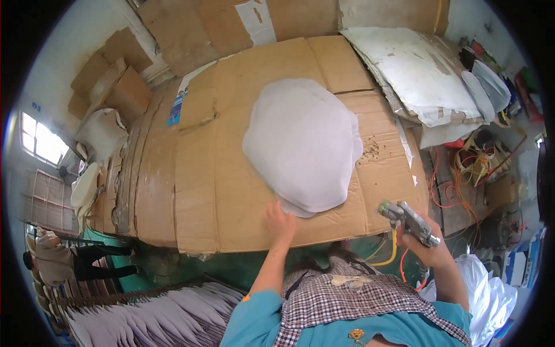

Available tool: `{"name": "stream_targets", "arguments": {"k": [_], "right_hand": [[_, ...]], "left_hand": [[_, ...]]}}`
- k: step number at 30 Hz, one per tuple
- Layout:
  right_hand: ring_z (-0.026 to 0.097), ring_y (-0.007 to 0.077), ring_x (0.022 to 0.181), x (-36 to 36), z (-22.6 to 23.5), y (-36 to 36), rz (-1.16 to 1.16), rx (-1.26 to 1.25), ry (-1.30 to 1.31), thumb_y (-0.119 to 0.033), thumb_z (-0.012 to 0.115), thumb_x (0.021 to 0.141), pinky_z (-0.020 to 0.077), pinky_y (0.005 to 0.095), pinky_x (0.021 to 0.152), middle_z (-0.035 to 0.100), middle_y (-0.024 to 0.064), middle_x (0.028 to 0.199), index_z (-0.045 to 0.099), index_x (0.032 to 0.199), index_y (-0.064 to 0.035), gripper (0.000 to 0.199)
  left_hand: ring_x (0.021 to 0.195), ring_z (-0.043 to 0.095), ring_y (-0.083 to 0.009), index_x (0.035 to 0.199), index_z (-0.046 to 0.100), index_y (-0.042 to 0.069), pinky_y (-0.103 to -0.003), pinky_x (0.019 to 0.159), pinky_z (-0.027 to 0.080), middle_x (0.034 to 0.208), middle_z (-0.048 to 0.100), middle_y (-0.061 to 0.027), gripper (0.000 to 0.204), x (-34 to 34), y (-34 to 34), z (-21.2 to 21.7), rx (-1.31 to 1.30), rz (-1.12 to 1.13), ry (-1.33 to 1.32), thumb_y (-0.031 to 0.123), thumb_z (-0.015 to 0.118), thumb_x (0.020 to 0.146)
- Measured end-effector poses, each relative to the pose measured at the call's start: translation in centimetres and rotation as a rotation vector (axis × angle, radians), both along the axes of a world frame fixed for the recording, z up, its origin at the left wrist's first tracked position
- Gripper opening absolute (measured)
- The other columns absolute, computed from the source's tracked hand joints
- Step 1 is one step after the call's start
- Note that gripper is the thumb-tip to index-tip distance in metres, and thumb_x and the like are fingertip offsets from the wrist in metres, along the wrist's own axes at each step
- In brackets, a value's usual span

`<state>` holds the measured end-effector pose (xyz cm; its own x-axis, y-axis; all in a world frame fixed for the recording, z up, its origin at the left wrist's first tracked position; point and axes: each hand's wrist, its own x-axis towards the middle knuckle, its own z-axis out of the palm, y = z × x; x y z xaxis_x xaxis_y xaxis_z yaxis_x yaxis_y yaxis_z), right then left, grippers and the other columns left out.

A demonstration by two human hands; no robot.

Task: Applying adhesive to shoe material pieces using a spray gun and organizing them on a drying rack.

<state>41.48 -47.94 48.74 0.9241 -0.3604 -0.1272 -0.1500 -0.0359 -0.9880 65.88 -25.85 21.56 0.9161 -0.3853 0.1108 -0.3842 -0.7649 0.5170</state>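
Note:
A pile of pale grey, rounded flat pieces with wavy edges lies on the cardboard-covered table. At the pile's near left edge is my left hand, its fingers stretched toward the lowest overhanging piece, with the fingertips at or very near its rim. My right hand grips a metal spray gun above the table's near right edge. The gun's nozzle points left, toward the near side of the pile. I cannot make out any spray.
White-coated boards are stacked at the far right. An orange hose and cables hang on the right. Many grey pieces hang in a row at lower left, near another person. Silvery plastic sheeting lies at lower right.

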Motion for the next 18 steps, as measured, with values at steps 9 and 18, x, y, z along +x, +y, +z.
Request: {"name": "stream_targets", "arguments": {"k": [9,18], "right_hand": [[0.053,0.0087,0.069,-1.0,1.0,-1.4,-0.278,-0.174,-0.090,-0.006,0.060,0.077,0.0454,0.0226,0.063,0.054,0.0025,0.082,0.042,0.123,0.0002,0.049],[0.055,0.0115,0.073,-1.4,2.2,-0.1,-0.030,0.021,-0.059,-0.006,0.063,0.075,0.0467,0.0260,0.066,0.055,0.0041,0.082,0.043,0.121,0.0014,0.051]], "left_hand": [[0.114,0.037,-0.0346,0.111,0.047,0.003,-0.046,0.093,0.031,0.121,0.041,-0.0182,0.044,-5.0,16.9,-1.9,0.054,0.426,-0.082,0.011,0.059,0.070],[0.119,0.032,-0.0327,0.111,0.047,0.005,-0.044,0.094,0.031,0.128,0.035,-0.0160,0.043,-7.9,16.8,-3.2,0.085,0.694,0.166,0.010,0.058,0.070]]}}
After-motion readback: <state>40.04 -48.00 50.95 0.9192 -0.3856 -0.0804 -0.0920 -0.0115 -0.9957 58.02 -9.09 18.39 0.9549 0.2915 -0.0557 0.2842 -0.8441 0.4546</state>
